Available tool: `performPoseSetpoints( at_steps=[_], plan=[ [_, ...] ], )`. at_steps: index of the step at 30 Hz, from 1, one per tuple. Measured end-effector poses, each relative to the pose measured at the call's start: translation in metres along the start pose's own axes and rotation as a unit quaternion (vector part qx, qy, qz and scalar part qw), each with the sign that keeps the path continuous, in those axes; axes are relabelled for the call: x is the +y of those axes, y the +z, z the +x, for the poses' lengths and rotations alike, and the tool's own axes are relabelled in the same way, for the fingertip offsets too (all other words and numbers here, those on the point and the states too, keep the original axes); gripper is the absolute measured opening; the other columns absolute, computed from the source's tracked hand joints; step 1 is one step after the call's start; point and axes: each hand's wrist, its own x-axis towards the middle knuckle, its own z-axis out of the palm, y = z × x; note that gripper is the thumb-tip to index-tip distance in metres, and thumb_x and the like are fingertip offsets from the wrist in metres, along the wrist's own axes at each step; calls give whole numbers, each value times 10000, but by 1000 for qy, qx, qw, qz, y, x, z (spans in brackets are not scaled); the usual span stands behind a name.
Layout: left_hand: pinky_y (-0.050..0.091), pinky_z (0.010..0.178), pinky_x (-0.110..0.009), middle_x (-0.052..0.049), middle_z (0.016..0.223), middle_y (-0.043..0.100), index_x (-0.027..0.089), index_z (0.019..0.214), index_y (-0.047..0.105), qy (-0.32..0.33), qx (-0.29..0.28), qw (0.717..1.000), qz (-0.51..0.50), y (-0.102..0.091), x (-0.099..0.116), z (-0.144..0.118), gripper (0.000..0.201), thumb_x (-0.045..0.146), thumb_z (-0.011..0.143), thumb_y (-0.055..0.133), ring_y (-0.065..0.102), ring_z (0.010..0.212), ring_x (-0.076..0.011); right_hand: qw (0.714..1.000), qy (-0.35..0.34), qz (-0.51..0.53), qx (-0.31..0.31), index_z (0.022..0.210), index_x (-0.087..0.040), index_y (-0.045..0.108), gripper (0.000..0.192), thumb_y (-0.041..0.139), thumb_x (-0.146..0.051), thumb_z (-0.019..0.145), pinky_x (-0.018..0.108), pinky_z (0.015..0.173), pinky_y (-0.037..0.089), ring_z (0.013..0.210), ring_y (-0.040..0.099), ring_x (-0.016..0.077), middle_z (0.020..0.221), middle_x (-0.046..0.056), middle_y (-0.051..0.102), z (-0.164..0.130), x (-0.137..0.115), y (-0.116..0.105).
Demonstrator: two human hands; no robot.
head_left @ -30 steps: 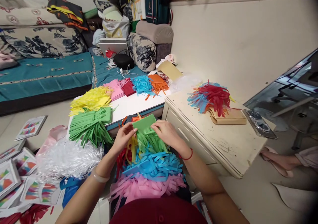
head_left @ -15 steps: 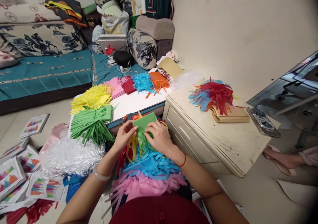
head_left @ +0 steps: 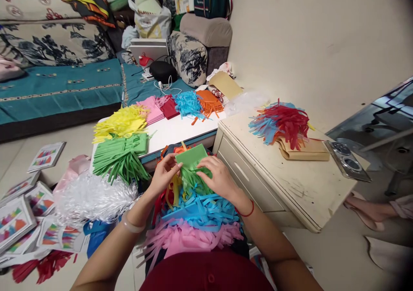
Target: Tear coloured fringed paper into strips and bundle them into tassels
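A green fringed paper tassel, with a flat band on top and cut strips hanging below, lies over my lap. My left hand pinches the left edge of its band. At the right side, my right hand has its curled fingers on the band where the strips begin, thumb lower down. Beneath the green strips rest blue fringed tassels and pink fringed tassels. Yellow strips show beside the green ones, with orange and red pieces partly hidden behind my hands.
Ahead, a white table holds green, yellow, pink, red, blue and orange fringed stacks. A cream cabinet stands right, bearing mixed tassels. Silvery strands and printed packs lie left. Another person's foot shows right.
The green strips now hang spread out below the band. My right hand has shifted slightly right and down, uncovering more of them. The whole view has turned a little.
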Motion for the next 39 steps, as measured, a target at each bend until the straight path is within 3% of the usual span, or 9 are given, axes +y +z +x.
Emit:
performPoseSetpoints(
  at_steps=[4, 9, 18, 22, 25, 29, 34, 39],
  plan=[
    [444, 521, -201, 2, 805, 574, 168, 961, 574, 3, -14, 1000, -2, 0, -1, 0, 336, 372, 733, 713, 516, 576, -81, 999, -2, -44, -32, 808, -181, 639, 35, 629, -204, 833, 376, 884, 421, 929, 550, 196, 943, 61, 625, -10, 0, -2],
    [451, 544, -196, 6, 784, 576, 171, 954, 583, -11, -9, 1000, -7, 0, -2, -3, 338, 370, 721, 726, 518, 599, -85, 999, -2, -14, -52, 724, -177, 636, 102, 708, -221, 780, 340, 856, 419, 918, 561, 179, 931, 39, 628, -15, -3, 1],
    [455, 533, -200, 9, 770, 582, 181, 976, 584, -37, -15, 998, -49, -6, -12, -5, 339, 371, 732, 722, 513, 571, -76, 998, 41, 37, -37, 695, -176, 616, 146, 750, -214, 740, 319, 816, 417, 851, 573, 166, 875, 25, 628, -17, 3, 7],
    [451, 529, -196, 11, 778, 589, 181, 958, 582, -33, -18, 998, -55, -3, -9, -5, 335, 365, 723, 733, 514, 568, -70, 998, 41, 50, -6, 750, -176, 598, 229, 774, -317, 712, 324, 836, 427, 892, 574, 185, 903, 42, 626, -7, -4, 6],
    [450, 531, -197, 2, 788, 590, 175, 966, 579, -26, -19, 998, -49, -2, -8, -5, 340, 362, 726, 732, 513, 574, -74, 999, 29, 7, 24, 863, -182, 615, 225, 717, -357, 766, 340, 856, 418, 937, 560, 205, 961, 60, 627, 7, -16, 11],
    [455, 557, -202, -9, 824, 586, 174, 989, 572, -16, -18, 999, -33, -2, -7, -5, 353, 351, 726, 728, 527, 628, -90, 998, 20, -51, 22, 788, -186, 614, 70, 580, -202, 847, 333, 822, 417, 890, 559, 194, 909, 47, 635, 20, -21, 18],
    [457, 598, -217, -10, 832, 586, 179, 1011, 572, 22, 6, 999, 42, 1, -8, -4, 349, 347, 735, 706, 546, 668, -111, 998, 22, -27, 48, 805, -186, 569, 78, 509, -148, 837, 327, 832, 429, 885, 563, 192, 879, 57, 628, 24, -16, 13],
    [457, 607, -211, -20, 823, 616, 176, 957, 597, 104, 47, 977, 182, 9, -7, -1, 196, 293, 800, 615, 570, 718, -137, 996, -7, -69, 56, 830, -179, 564, 107, 461, -171, 856, 358, 838, 423, 948, 561, 221, 953, 92, 642, 27, -21, 11]
  ],
)
